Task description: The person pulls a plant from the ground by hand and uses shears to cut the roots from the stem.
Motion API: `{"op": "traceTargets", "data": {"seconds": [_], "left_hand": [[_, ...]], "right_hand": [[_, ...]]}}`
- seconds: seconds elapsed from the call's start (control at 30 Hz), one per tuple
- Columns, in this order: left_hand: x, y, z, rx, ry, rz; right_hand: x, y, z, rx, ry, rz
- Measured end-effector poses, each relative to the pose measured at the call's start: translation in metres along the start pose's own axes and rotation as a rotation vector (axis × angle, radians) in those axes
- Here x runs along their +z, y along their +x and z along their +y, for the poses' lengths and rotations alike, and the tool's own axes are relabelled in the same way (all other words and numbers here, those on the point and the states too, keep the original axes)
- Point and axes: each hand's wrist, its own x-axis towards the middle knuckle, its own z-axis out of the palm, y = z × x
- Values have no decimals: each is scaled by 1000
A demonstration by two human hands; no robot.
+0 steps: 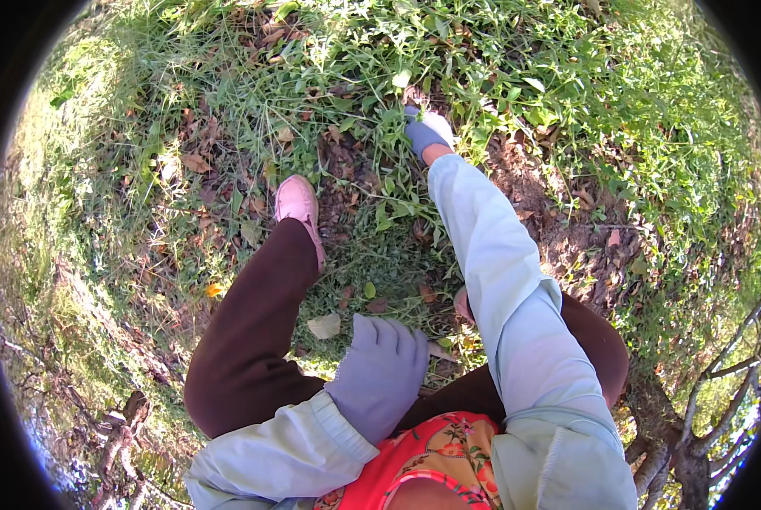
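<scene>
My right hand (428, 131), in a grey-purple glove, reaches forward into the low green weeds (386, 137). Leaves cover its fingertips, so whether they grip a stem cannot be seen. Close to my body, my left hand (380, 376) wears a matching glove and hangs between my knees, back upward. Its fingers are loosely extended and slightly apart, with nothing visible in them; the palm is hidden. A pale dry leaf (324, 326) lies on the ground just beyond its fingertips.
My pink shoe (296, 201) stands on leaf-strewn ground at left. Bare brown soil (565, 236) shows right of my right forearm. A branching tree trunk (692, 456) rises at lower right, and a woody stem (122, 440) at lower left. A yellow leaf (214, 290) lies beside my left leg.
</scene>
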Motion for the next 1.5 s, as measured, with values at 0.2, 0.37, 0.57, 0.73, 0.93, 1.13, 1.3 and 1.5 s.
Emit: {"op": "traceTargets", "data": {"seconds": [0.2,0.37,0.57,0.73,0.93,1.13,1.3,1.5], "left_hand": [[2,1,-2,-25,68,103],[2,3,0,-16,79,119],[1,0,-1,-29,68,104],[2,-1,-4,-31,68,99],[-6,0,-11,-40,35,104],[-7,2,-16,-52,10,101],[-10,2,-18,-57,12,94],[-3,6,-17,-66,59,99]], "right_hand": [[-7,-3,0,-196,-97,242],[13,-59,-64,-316,69,209],[23,-57,-64,-226,206,364],[0,-3,-22,-2,120,293],[13,42,0,-130,-73,-4],[3,32,-24,3,-106,-65],[7,43,-9,-41,-114,-73],[13,34,6,10,300,16]]}}
